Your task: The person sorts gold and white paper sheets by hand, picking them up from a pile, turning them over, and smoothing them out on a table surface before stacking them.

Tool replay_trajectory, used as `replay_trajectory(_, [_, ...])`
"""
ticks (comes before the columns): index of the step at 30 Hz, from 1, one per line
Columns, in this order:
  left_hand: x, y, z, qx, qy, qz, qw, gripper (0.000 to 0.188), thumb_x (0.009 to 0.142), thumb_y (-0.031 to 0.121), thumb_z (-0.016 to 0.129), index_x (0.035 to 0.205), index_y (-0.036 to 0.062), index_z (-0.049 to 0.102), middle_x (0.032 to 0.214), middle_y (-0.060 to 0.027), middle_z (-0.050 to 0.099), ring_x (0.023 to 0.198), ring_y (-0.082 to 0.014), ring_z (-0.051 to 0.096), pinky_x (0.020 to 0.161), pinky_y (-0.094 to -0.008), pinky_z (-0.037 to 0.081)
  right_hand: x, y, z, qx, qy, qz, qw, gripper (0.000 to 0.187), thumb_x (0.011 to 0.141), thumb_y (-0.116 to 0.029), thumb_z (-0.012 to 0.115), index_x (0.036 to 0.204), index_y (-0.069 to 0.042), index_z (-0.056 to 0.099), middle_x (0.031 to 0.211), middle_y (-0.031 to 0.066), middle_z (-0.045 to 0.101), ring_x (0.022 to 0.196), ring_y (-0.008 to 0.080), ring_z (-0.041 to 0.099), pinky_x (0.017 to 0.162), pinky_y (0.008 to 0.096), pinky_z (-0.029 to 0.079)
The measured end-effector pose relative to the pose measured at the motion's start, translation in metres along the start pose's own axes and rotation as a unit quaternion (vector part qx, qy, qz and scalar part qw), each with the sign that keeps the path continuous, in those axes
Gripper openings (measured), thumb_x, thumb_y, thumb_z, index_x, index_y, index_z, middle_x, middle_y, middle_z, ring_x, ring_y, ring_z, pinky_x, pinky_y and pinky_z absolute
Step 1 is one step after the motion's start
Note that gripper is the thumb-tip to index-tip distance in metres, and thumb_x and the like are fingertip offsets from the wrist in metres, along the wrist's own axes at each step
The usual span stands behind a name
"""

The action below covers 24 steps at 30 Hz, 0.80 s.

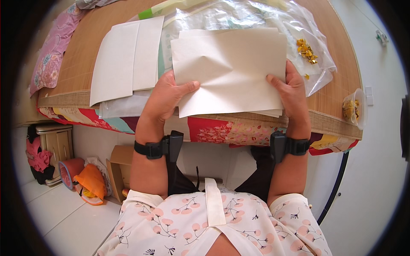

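A stack of cream paper sheets (232, 59) is held up between my two hands, its top sheet creased near the left side. My left hand (170, 94) grips the left edge, thumb on top and fingers hidden underneath. At the opposite edge, my right hand (292, 87) holds on the same way, its thumb resting on the paper. Two more piles of cream sheets (114, 64) lie to the left on the bamboo mat. Behind the held sheets spreads clear plastic sheeting (239, 15), with small folded gold foil pieces (306, 51) on its right part.
A clear tub (361, 109) with gold pieces stands at the mat's right corner. Patterned cloth (222, 130) hangs below the mat (81, 64). A pink floral pillow (53, 59) lies at the far left. On the floor are a bin (68, 173), an orange bag (92, 181) and a cardboard box (121, 164).
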State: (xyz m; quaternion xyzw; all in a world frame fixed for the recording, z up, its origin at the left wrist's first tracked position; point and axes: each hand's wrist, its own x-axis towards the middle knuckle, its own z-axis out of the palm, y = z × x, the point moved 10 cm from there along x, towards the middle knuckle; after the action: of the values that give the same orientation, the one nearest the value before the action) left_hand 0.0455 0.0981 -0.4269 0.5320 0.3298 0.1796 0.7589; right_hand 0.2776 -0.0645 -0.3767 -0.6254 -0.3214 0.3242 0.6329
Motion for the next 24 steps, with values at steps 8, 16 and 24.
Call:
replay_trajectory(8, [-0.010, 0.020, 0.010, -0.145, -0.026, 0.041, 0.988, 0.044, 0.091, 0.007, 0.074, 0.131, -0.0010, 0.058, 0.118, -0.0112, 0.070, 0.101, -0.0184, 0.070, 0.086, -0.0312, 0.058, -0.003, -0.009, -0.014, 0.115, 0.010, -0.036, 0.993, 0.042, 0.092, 0.001, 0.068, 0.133, -0.001, 0.060, 0.120, 0.0089, 0.071, 0.104, 0.0142, 0.069, 0.091, 0.0297, 0.056])
replay_trajectory(16, [-0.002, 0.011, 0.001, -0.181, -0.064, 0.052, 0.980, 0.033, 0.093, 0.004, 0.070, 0.125, 0.0015, 0.064, 0.119, -0.0127, 0.070, 0.103, -0.0193, 0.071, 0.083, -0.0322, 0.062, -0.002, 0.011, -0.024, 0.111, 0.002, 0.005, 0.994, 0.026, 0.091, 0.000, 0.070, 0.117, -0.002, 0.067, 0.114, 0.0080, 0.073, 0.100, 0.0128, 0.069, 0.086, 0.0287, 0.056])
replay_trajectory(24, [-0.018, 0.040, 0.035, -0.141, -0.248, 0.182, 0.941, 0.037, 0.092, 0.011, 0.073, 0.127, 0.0024, 0.064, 0.131, -0.0220, 0.064, 0.118, -0.0246, 0.066, 0.099, -0.0352, 0.057, -0.015, -0.024, 0.024, 0.235, -0.139, -0.022, 0.962, 0.011, 0.093, -0.009, 0.069, 0.103, -0.004, 0.066, 0.120, 0.0102, 0.070, 0.107, 0.0148, 0.066, 0.090, 0.0310, 0.055])
